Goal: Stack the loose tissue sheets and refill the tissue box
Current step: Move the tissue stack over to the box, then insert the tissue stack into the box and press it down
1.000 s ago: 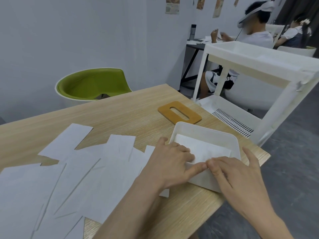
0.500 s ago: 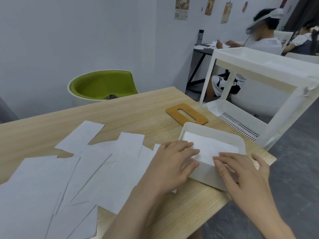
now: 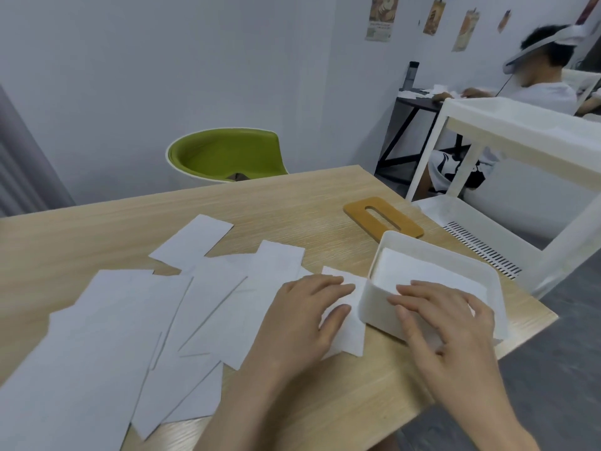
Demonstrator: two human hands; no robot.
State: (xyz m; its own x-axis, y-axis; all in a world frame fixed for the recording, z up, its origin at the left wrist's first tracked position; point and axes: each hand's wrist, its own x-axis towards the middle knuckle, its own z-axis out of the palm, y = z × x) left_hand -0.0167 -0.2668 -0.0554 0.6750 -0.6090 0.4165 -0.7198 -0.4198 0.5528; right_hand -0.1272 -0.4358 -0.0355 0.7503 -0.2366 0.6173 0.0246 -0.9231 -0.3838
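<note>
Several loose white tissue sheets (image 3: 123,323) lie spread and overlapping over the left and middle of the wooden table (image 3: 292,203). The open white tissue box (image 3: 383,304) stands near the table's right corner with folded tissue (image 3: 422,271) inside. My left hand (image 3: 305,317) lies flat, fingers straight, on a sheet right beside the box's left wall. My right hand (image 3: 445,320) rests over the box's near rim, fingers reaching onto the tissue inside. The box's wooden lid (image 3: 383,219) with its slot lies flat behind the box.
A white shelf cart (image 3: 520,177) stands close to the table's right edge. A green chair (image 3: 227,154) sits behind the table by the wall. Further back, a person sits at a dark desk (image 3: 419,102).
My left hand has slid off the box rim leftward onto the sheets beside it. My right hand has stayed at the box's near rim. The view has shifted right and down.
</note>
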